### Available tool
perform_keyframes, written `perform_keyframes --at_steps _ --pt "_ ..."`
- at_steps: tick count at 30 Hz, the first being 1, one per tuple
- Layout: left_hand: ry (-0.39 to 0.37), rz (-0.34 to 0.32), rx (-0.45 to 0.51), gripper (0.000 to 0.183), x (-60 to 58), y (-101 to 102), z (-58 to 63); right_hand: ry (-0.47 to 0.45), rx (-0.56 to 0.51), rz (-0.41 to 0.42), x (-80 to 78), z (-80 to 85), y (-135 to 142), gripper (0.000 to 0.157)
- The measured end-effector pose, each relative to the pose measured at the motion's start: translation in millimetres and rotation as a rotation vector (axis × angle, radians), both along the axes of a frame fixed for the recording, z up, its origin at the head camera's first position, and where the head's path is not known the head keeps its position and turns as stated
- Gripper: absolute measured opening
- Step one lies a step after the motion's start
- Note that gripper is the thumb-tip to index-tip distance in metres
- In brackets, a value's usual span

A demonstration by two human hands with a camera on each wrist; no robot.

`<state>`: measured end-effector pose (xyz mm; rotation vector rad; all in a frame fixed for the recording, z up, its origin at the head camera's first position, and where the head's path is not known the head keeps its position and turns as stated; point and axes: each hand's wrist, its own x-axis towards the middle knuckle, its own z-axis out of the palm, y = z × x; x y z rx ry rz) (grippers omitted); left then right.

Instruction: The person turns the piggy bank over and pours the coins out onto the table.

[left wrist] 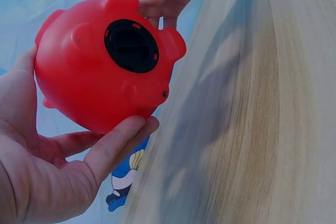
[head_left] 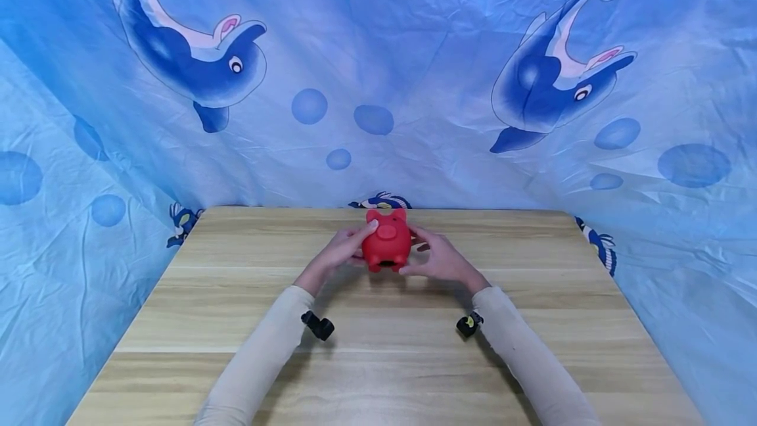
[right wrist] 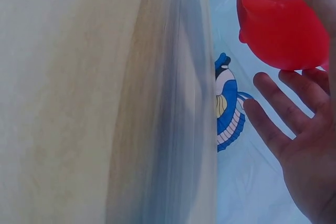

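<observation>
One piggy bank (head_left: 387, 247), gripped by left fingers (left wrist: 113, 145) and right fingers (right wrist: 281, 100); plug (left wrist: 131, 46) whole only in left wrist view.

The red pig (head_left: 384, 248) is smooth and round, with two pointed ears, a flat snout (head_left: 387, 232) and short feet. A round black plug (left wrist: 131, 45) sits in its underside. It is held in the air above the table (head_left: 384, 373), near the middle of the far edge, tilted, with the snout facing the near side

Smooth, satiny plastic piggy bank (head_left: 384, 250); black plastic plug (left wrist: 131, 45) in its belly; wood-grained table (head_left: 390, 360) below it; creased, cloth-like backdrop (head_left: 437, 77) behind it
</observation>
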<state>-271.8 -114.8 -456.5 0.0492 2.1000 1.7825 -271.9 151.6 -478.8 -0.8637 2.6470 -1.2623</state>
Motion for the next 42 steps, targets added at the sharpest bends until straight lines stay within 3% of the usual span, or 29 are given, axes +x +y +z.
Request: perform_keyframes --at_steps 9,21,26,36,42 --pt "0.007 -0.024 -0.008 0.084 3.1 -1 1.5 0.029 -0.01 -0.025 -0.5 -1.6 -3 0.094" --pt "0.008 -0.004 -0.027 0.087 5.2 -2 -4.1 0.022 0.0 -0.03 -1.0 -3.5 -5 0.091" --pt "0.041 0.007 0.005 0.087 6.3 -2 -5.2 0.026 0.004 -0.032 -3.3 -4.8 -3 0.089" --pt "0.119 -0.043 0.014 0.081 9.6 -1 -8.4 0.026 -0.013 -0.049 -3.7 -4.9 1 0.085" --pt "0.175 -0.055 0.074 0.074 11.2 -1 -11.3 0.012 -0.04 -0.046 -4.0 -5.8 2 0.083"
